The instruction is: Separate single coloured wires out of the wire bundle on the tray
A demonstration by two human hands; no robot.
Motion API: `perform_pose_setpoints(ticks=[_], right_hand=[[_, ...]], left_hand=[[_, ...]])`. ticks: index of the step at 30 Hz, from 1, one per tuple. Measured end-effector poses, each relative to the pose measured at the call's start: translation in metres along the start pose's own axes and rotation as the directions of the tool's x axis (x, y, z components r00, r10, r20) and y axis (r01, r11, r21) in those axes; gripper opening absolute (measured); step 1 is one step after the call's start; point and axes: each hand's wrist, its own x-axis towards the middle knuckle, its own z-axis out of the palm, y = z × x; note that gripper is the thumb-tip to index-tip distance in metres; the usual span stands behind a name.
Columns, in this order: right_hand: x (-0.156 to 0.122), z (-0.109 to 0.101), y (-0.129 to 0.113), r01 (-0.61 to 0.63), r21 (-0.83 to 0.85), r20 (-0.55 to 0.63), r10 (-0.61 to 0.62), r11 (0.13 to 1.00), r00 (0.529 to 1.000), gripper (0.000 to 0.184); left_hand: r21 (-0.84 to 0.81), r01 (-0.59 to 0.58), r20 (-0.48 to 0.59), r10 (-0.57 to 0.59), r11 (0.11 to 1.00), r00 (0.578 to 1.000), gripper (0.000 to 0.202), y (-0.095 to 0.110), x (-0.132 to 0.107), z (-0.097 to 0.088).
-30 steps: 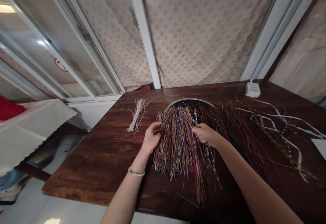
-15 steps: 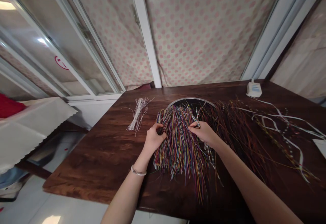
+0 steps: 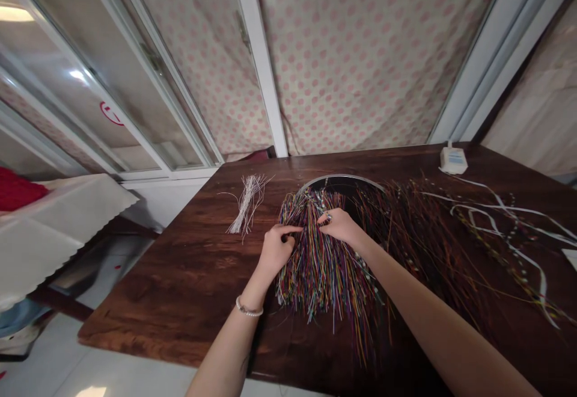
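A thick fan of thin multicoloured cords [image 3: 322, 264] lies on the dark wooden table [image 3: 180, 289], spilling out of a round metal basin [image 3: 342, 180]. My left hand [image 3: 276, 246] rests on the left edge of the fan, forefinger stretched out over the strands and the other fingers curled. My right hand [image 3: 339, 225] lies on the cords near the basin, fingers pinched among them. A bead bracelet [image 3: 249, 309] circles my left wrist. What each hand holds between its fingers is too fine to make out.
A small bunch of white strands [image 3: 247, 203] lies to the left of the fan. Brown cords [image 3: 419, 234] and white ribbons [image 3: 509, 228] spread over the right of the table. A white plug box [image 3: 453, 160] sits at the far right corner. A white-covered table [image 3: 49, 216] stands at left.
Both hands have moved closer together and further up the fan towards the basin. The left forefinger now points out over the cords.
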Motion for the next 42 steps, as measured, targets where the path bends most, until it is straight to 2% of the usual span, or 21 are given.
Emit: perform_pose_setpoints(ticks=[5,7,12,14,15,18,21,24,27,28,30,32,35,39,41,42], right_hand=[[0.012,0.009,-0.007,-0.062,-0.089,-0.019,0.061,0.994,0.998,0.028],[0.014,0.013,-0.007,-0.083,-0.101,-0.035,0.079,0.991,0.996,0.026],[0.013,0.011,0.002,-0.099,-0.039,-0.03,0.098,0.994,0.995,0.026],[0.009,0.006,0.009,-0.113,0.107,0.012,0.112,0.988,0.994,0.027],[0.007,0.003,0.013,-0.124,0.219,0.051,0.116,0.968,0.992,0.027],[-0.002,-0.005,0.022,-0.162,0.531,0.156,0.092,0.832,0.984,0.026],[-0.007,-0.011,0.025,-0.131,0.609,0.155,0.045,0.782,0.987,0.025],[-0.007,-0.016,0.026,-0.012,0.522,0.039,-0.01,0.853,0.999,0.032],[-0.005,-0.02,0.029,0.102,0.264,-0.153,-0.062,0.959,0.986,0.03],[-0.005,-0.02,0.03,0.106,0.182,-0.178,-0.073,0.977,0.981,0.03],[-0.005,-0.019,0.034,0.087,0.089,-0.183,-0.07,0.992,0.981,0.028],[-0.005,-0.016,0.035,0.081,0.073,-0.202,-0.064,0.994,0.977,0.024],[-0.006,-0.01,0.033,0.123,0.074,-0.264,-0.1,0.99,0.959,0.025],[-0.005,-0.003,0.026,0.186,0.05,-0.228,-0.17,0.981,0.959,0.023],[-0.004,-0.002,0.023,0.214,0.148,-0.186,-0.186,0.965,0.965,0.02],[-0.004,-0.003,0.021,0.212,0.252,-0.172,-0.172,0.944,0.97,0.022]], left_hand=[[0.107,0.035,0.003,-0.036,0.994,0.999,0.042,0.0,0.0,0.004],[0.116,0.052,0.0,-0.053,0.992,0.999,0.039,0.001,0.0,0.004],[0.122,0.087,-0.009,-0.086,0.989,0.996,0.019,0.005,-0.001,0.005],[0.13,0.075,-0.009,-0.075,0.989,0.997,0.01,0.005,-0.001,0.006],[0.137,0.069,-0.006,-0.068,0.988,0.998,0.013,0.004,-0.001,0.007],[0.146,0.059,0.007,-0.061,0.988,0.998,0.017,0.002,-0.001,0.008],[0.161,0.049,0.009,-0.051,0.986,0.999,0.011,0.002,-0.002,0.01],[0.208,0.009,-0.021,-0.005,0.978,1.0,0.019,0.006,-0.005,0.012],[0.312,-0.082,-0.066,0.108,0.947,0.992,0.031,0.015,-0.009,0.014],[0.343,-0.143,-0.046,0.169,0.928,0.985,0.033,0.018,-0.01,0.014],[0.368,-0.287,0.064,0.284,0.885,0.957,0.037,0.025,-0.011,0.014],[0.352,-0.385,0.185,0.339,0.853,0.922,0.038,0.028,-0.013,0.015],[0.34,-0.403,0.273,0.321,0.85,0.907,0.033,0.028,-0.013,0.017],[0.327,-0.373,0.295,0.281,0.868,0.913,0.03,0.025,-0.013,0.019],[0.298,-0.364,0.283,0.282,0.882,0.916,0.029,0.025,-0.013,0.019],[0.273,-0.359,0.274,0.285,0.893,0.918,0.029,0.025,-0.013,0.018]])
